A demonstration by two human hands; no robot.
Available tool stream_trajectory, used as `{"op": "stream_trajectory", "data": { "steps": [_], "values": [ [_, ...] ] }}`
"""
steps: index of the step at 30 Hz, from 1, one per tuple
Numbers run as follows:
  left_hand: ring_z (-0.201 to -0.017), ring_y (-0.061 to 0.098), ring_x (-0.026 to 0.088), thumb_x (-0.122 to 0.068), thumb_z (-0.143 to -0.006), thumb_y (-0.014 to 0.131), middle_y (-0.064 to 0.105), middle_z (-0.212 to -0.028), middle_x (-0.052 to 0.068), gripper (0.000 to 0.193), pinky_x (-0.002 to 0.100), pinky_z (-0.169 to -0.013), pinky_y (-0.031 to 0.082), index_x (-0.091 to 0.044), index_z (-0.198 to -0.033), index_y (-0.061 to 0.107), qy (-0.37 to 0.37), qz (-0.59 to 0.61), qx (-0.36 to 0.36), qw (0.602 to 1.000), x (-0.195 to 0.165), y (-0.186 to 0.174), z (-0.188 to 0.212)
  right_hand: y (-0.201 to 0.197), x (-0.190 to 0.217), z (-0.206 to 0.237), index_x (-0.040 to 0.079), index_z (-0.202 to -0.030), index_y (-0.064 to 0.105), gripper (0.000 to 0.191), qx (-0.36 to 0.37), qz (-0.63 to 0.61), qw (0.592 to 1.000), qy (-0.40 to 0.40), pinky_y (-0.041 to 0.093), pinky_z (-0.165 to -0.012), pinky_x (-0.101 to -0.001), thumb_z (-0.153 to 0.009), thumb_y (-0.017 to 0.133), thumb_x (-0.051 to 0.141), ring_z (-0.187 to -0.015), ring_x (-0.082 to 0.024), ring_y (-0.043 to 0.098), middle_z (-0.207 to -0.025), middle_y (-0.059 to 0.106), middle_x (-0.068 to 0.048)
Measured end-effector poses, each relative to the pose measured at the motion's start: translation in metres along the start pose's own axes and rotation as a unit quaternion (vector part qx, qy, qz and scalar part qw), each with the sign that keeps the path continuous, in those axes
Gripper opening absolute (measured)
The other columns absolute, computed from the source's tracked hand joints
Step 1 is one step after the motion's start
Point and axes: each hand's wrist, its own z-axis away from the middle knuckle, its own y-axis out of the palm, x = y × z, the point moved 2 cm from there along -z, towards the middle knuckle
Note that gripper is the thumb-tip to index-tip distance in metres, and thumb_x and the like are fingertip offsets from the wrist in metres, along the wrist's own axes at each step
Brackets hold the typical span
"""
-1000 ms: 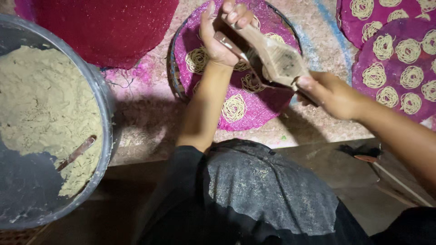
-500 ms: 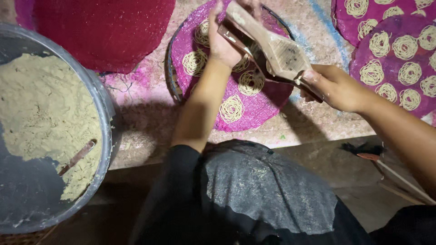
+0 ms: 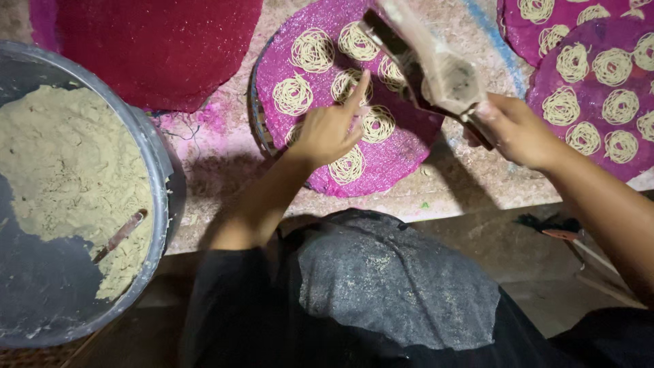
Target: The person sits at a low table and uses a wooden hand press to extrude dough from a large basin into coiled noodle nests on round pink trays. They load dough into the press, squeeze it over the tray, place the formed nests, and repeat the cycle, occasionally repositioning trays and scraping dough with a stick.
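Noodle coils (image 3: 312,50), thin pale strands laid in flat round nests, sit on the round magenta woven mat (image 3: 409,170) at the middle of the floor surface, under both hands.

Far left, a large grey metal basin (image 3: 160,170) holds a crumbly, beige mound of dough (image 3: 61,170), with a dark stick-like tool (image 3: 119,235) half sunk in it. Beside it lies a bare, dark red mat (image 3: 157,48), coarse and glittery in texture.

On the magenta mat, the left hand (image 3: 330,129) hovers over the coils, its fingers (image 3: 359,87) partly extended, one pointing up toward the press and gripping nothing. Judging by how close they are, a careless touch could smear or flatten a soft coil, and strands could tear or drop unevenly.

The wooden press (image 3: 436,71), worn and dough-crusted, tilts above the mat; the right hand (image 3: 518,129) wraps its fingers tight around the lower handle. A slip could drop the heavy tool onto finished nests.

Far right, more purple mats (image 3: 640,167) carry filled coils.
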Motion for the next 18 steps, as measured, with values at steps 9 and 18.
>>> {"op": "stream_trajectory", "data": {
  "steps": [9, 18],
  "values": [
    [-0.119, 0.061, 0.026, -0.061, -0.096, 0.044, 0.063, -0.124, 0.011, 0.071, 0.043, -0.110, 0.046, -0.004, -0.137, 0.051, 0.084, 0.911, 0.029, 0.403, -0.062, -0.028, -0.062, 0.004, -0.018, 0.035, 0.002, -0.120, 0.064, 0.081, 0.198, -0.174, 0.960, 0.091, 0.063, -0.080, -0.0422, -0.096, 0.020, 0.066, -0.089, -0.029, 0.077, -0.097, 0.078, -0.017],
    [-0.090, 0.056, 0.016, -0.059, -0.109, 0.041, 0.052, -0.084, -0.004, 0.047, 0.040, -0.100, 0.048, -0.016, -0.093, 0.054, 0.281, 0.888, 0.032, 0.363, -0.057, -0.005, -0.141, -0.030, 0.014, 0.021, -0.001, -0.107, 0.069, 0.080, 0.041, 0.053, 0.992, 0.109, 0.056, -0.082, -0.0456, -0.104, 0.023, 0.065, -0.084, -0.033, 0.070, -0.090, 0.073, -0.020]
  ]
}}
